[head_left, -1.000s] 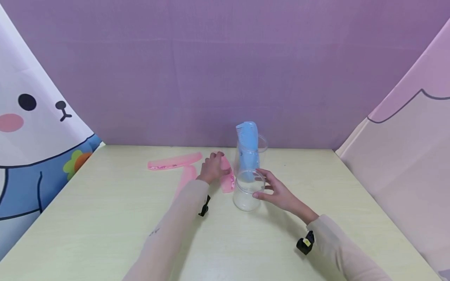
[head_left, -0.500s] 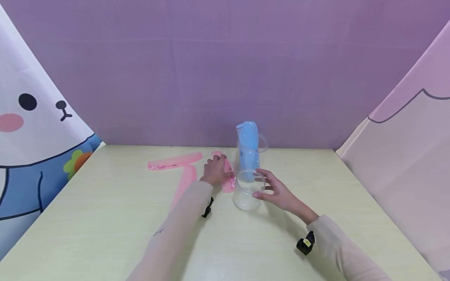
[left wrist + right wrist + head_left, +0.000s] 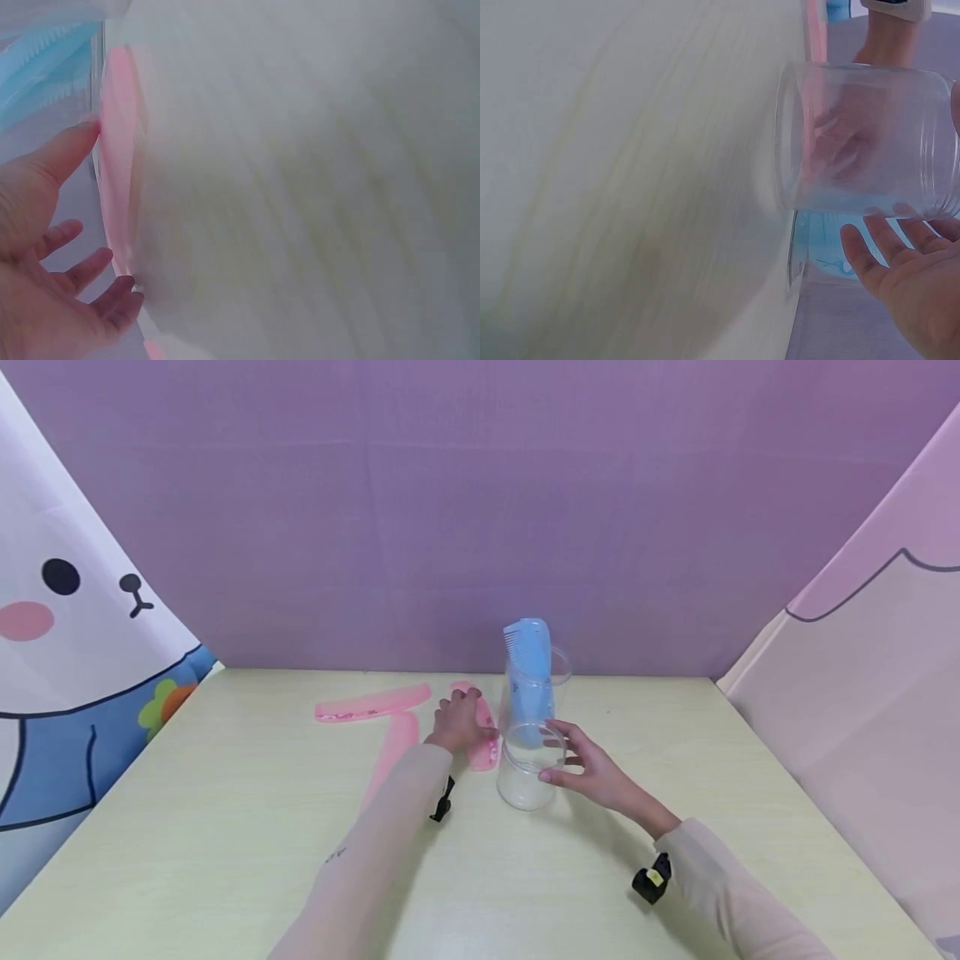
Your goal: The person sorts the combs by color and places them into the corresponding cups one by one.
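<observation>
My left hand [image 3: 459, 722] lies over a pink comb [image 3: 486, 752] on the pale table [image 3: 225, 827]. In the left wrist view the thumb and fingertips of that hand [image 3: 37, 225] touch the comb's [image 3: 120, 150] edge, fingers fairly straight. My right hand [image 3: 592, 772] grips an empty clear plastic jar [image 3: 525, 781] that stands upright, thumb in front and fingers behind. The right wrist view shows the jar [image 3: 862, 142] beside that hand [image 3: 907, 277]. Just behind it stands a second clear cup [image 3: 531, 697] with blue combs [image 3: 528, 647] upright in it.
Two more pink combs lie to the left, one [image 3: 372, 703] crosswise near the back and one [image 3: 390, 752] partly under my left forearm. A purple wall [image 3: 480, 527] closes the back. Printed cloth panels flank the left [image 3: 67, 635] and right [image 3: 862, 693].
My left hand has shifted a little to the right along the pink comb. The right hand and the jar have stayed where they were.
</observation>
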The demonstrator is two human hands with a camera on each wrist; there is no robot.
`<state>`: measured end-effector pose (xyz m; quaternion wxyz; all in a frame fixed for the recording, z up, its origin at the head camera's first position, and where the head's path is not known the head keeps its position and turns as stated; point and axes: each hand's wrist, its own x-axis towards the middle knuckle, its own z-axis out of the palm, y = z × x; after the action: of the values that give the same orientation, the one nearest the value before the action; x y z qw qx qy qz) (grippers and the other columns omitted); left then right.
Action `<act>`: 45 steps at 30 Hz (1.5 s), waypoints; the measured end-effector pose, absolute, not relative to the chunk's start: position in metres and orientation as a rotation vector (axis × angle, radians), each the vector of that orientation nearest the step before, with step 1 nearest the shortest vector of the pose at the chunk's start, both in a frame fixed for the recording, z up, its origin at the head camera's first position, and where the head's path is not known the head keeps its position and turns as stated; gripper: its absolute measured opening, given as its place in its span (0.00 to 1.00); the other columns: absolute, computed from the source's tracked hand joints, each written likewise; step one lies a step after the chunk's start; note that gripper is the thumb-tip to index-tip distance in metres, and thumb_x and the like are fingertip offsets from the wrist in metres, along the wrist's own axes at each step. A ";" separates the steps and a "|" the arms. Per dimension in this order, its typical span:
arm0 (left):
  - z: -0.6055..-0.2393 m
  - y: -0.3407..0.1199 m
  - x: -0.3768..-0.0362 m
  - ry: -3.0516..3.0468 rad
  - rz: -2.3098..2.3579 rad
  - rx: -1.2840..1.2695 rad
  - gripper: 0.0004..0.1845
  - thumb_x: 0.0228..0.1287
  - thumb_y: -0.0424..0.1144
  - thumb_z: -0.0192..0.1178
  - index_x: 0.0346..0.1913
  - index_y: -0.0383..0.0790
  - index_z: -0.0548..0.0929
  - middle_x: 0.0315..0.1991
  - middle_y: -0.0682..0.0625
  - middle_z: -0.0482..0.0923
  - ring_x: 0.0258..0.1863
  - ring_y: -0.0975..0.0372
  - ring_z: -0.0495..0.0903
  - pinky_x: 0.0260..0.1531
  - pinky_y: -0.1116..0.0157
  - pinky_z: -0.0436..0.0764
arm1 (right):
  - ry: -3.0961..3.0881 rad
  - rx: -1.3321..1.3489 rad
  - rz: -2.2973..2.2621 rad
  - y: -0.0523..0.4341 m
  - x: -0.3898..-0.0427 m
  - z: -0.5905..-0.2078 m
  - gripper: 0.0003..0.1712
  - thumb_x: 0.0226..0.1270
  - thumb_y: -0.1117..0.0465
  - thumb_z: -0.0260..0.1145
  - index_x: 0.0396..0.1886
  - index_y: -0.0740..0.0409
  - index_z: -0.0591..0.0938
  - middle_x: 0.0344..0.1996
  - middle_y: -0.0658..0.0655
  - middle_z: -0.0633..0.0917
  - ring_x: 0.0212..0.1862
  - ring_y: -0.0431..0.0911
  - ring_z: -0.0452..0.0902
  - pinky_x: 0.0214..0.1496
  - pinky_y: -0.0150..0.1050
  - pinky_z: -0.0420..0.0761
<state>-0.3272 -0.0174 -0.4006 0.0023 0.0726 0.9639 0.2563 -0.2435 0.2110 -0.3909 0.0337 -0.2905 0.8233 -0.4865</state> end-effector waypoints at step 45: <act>-0.403 -0.020 -0.338 2.858 1.244 0.033 0.47 0.35 0.32 0.73 0.64 0.34 0.62 0.57 0.35 0.64 0.53 0.47 0.70 0.58 0.55 0.71 | 2.524 -0.870 -1.490 0.211 -0.244 -0.388 0.41 0.57 0.61 0.66 0.67 0.60 0.56 0.63 0.67 0.65 0.63 0.62 0.64 0.56 0.55 0.73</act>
<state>-0.3384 -0.0205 -0.4028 0.0124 0.0104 0.9168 0.3991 -0.2437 0.2106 -0.3884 0.0423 -0.2842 0.8248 -0.4869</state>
